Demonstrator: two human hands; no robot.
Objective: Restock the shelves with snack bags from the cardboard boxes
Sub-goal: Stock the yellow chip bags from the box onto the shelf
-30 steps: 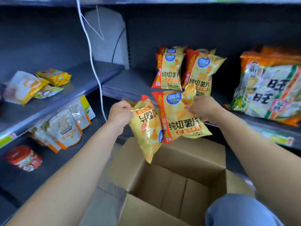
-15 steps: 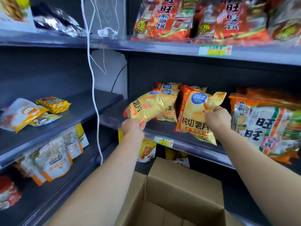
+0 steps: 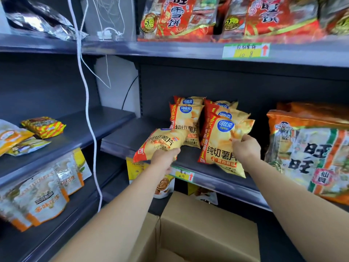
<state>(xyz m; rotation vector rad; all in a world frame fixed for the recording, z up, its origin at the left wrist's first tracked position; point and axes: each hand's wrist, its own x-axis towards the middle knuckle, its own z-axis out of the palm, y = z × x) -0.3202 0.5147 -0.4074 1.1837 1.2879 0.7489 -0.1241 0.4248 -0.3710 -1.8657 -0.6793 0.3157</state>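
Note:
My left hand (image 3: 164, 159) grips a yellow chip bag (image 3: 160, 143) lying sideways at the front of the middle shelf (image 3: 120, 140). My right hand (image 3: 245, 147) holds a second yellow chip bag (image 3: 221, 146) upright by its right side, its bottom hanging over the shelf's front edge. Behind them, several of the same chip bags (image 3: 186, 120) stand in two rows on the shelf. The open cardboard box (image 3: 204, 227) sits below my arms at the bottom of the view; its inside is mostly out of view.
Large orange rice-cracker bags (image 3: 309, 150) fill the shelf to the right. Red cracker bags (image 3: 181, 17) line the top shelf. On the left unit lie small yellow packets (image 3: 43, 126), with nut pouches (image 3: 43, 197) below. A white cord (image 3: 86, 103) hangs between the units.
Both hands rose from above the box to the middle shelf with the two chip bags. The left bag turned sideways and now lies at the shelf front; the right bag stands before the right row.

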